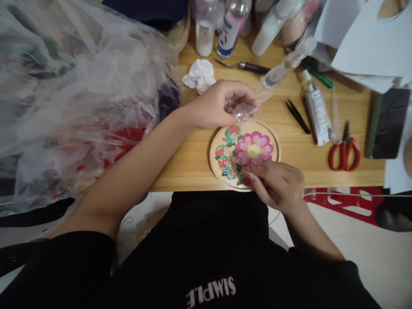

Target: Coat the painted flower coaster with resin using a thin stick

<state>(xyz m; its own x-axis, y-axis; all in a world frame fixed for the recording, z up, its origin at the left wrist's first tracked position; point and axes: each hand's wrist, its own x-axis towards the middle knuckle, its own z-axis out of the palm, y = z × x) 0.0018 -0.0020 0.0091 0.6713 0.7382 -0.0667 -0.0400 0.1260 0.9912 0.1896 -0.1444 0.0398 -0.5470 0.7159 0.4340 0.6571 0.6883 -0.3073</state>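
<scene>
A round wooden plate lies at the table's front edge, bearing a pink flower with a yellow centre, red strawberries and green leaves edged in gold. Above its far rim, my left hand is closed on a small clear plastic cup, which is tilted. My right hand is over the plate's near right side. Its thumb and fingers are pinched together beside the flower's lower petals, close to a red strawberry. Whatever thin thing they may hold is too small to make out.
Behind the plate are a crumpled tissue, a palette knife and several bottles. To the right lie black tweezers, a white tube, red-handled scissors and a dark phone. Plastic bags cover the left side.
</scene>
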